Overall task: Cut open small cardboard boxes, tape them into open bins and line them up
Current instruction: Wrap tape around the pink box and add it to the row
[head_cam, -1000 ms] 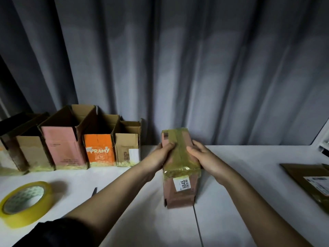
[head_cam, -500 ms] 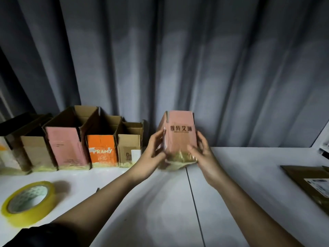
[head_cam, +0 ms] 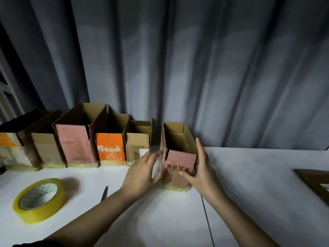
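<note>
A small pink box [head_cam: 179,161] with dark printed characters stands upright on the white table [head_cam: 249,175], its top open and yellow tape around its base. My left hand [head_cam: 142,172] holds its left side, thumb at the lower front. Against its right side lies my right hand [head_cam: 201,168], fingers up the wall and thumb across the front. The box stands just right of a row of open bins: a small brown bin [head_cam: 137,148], an orange bin [head_cam: 110,150], a tall pink bin [head_cam: 74,145] and a brown bin [head_cam: 44,150].
A roll of yellow tape [head_cam: 39,198] lies at the front left. A thin dark blade tip [head_cam: 104,193] shows beside my left forearm. Flat brown cardboard with a label [head_cam: 315,184] lies at the right edge. A grey curtain [head_cam: 195,68] hangs behind the table.
The pink box was lying on its side with the taped base toward me, then was turned upright and lifted. It now stands on the table at the right end of the row.
</note>
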